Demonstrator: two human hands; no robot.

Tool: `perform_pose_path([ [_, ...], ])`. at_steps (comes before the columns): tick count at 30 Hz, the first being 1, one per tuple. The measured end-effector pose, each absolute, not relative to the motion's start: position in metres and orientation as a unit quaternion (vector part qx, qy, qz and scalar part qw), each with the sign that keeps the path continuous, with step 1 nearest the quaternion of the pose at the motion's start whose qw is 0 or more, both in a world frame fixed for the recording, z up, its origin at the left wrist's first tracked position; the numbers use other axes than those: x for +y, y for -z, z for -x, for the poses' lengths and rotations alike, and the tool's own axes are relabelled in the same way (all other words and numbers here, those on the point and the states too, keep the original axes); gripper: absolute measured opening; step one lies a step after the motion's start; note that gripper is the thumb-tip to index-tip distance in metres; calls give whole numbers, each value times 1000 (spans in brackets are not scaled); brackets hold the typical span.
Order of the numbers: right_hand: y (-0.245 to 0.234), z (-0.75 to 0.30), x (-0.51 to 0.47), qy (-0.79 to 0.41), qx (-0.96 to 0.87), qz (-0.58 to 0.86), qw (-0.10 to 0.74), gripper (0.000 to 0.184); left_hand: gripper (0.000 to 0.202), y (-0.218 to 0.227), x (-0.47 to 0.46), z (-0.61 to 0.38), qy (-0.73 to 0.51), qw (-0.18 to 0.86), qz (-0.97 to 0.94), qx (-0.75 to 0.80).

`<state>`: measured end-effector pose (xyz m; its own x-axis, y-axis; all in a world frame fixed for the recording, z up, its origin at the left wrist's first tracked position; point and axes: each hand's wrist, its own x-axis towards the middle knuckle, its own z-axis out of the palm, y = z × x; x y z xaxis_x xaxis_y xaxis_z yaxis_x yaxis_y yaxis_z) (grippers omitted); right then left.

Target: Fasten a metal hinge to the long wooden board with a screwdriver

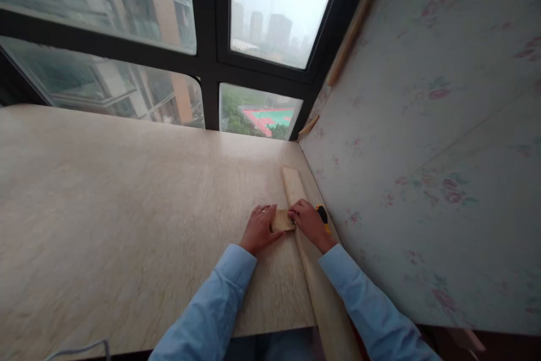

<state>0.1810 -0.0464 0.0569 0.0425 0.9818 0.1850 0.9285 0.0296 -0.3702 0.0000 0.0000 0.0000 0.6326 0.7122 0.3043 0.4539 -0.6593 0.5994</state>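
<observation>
A small flat piece of wood (280,220) lies across the left edge of a long wooden board (292,185). My left hand (261,228) grips the left end of this piece, thumb on the near side and fingers on the far side. At its right end, over the board, my right hand (309,223) is closed with fingertips pinched together. Something small and dark shows at those fingertips, too small to name. Just right of my right hand is a yellow and black tool (323,215), partly hidden by the hand.
The board runs along a beige marble-look sill (127,226) and past its front edge. A flowered papered wall (422,181) rises close on the right, its trim peeling near the window frame (209,68). A grey cable (80,350) lies at the front left.
</observation>
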Motion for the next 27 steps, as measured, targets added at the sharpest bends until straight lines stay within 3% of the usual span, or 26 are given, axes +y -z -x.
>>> perform_pose_path([
  [18,-47,-182,-55,-15,-709,671,219,18,56,-6,0,3,-315,246,-865,302],
  [27,-50,-187,-52,-81,-709,655,248,20,55,-7,-1,2,-318,246,-864,303],
])
